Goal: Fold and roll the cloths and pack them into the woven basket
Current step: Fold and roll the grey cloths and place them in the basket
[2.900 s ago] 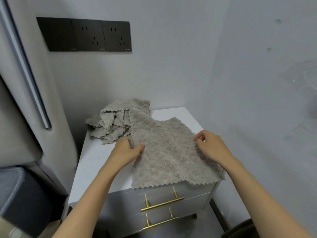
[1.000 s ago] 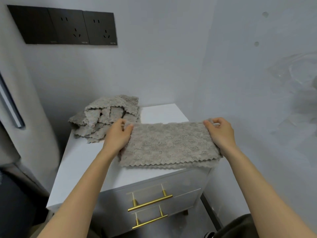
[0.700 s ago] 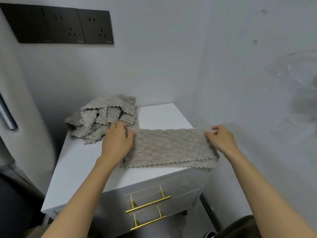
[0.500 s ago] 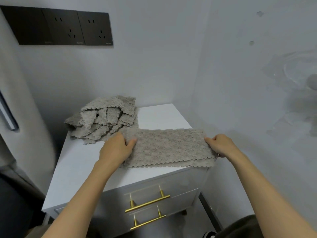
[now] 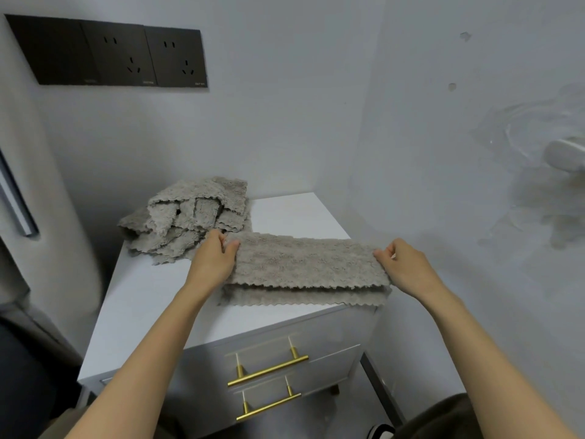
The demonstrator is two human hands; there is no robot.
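Note:
A grey-brown fluffy cloth (image 5: 304, 264) with zigzag edges lies folded into a long strip across the front right of the white cabinet top (image 5: 152, 299). My left hand (image 5: 215, 261) pinches the far left corner of the strip's upper layer. My right hand (image 5: 402, 264) pinches its far right corner, and the upper layer's far edge is lifted toward me. A heap of several more cloths (image 5: 186, 220) of the same kind sits at the back left of the cabinet top, touching the strip. No woven basket is in view.
The cabinet stands in a corner, with walls right behind it and on its right. Its front has two drawers with gold bar handles (image 5: 269, 370). Black wall sockets (image 5: 117, 55) hang above. A dark seat edge is at the lower left.
The square cloth was folded in half into a strip and pressed flat. Both hands then took hold of its far corners and now bring the far edge toward the near one.

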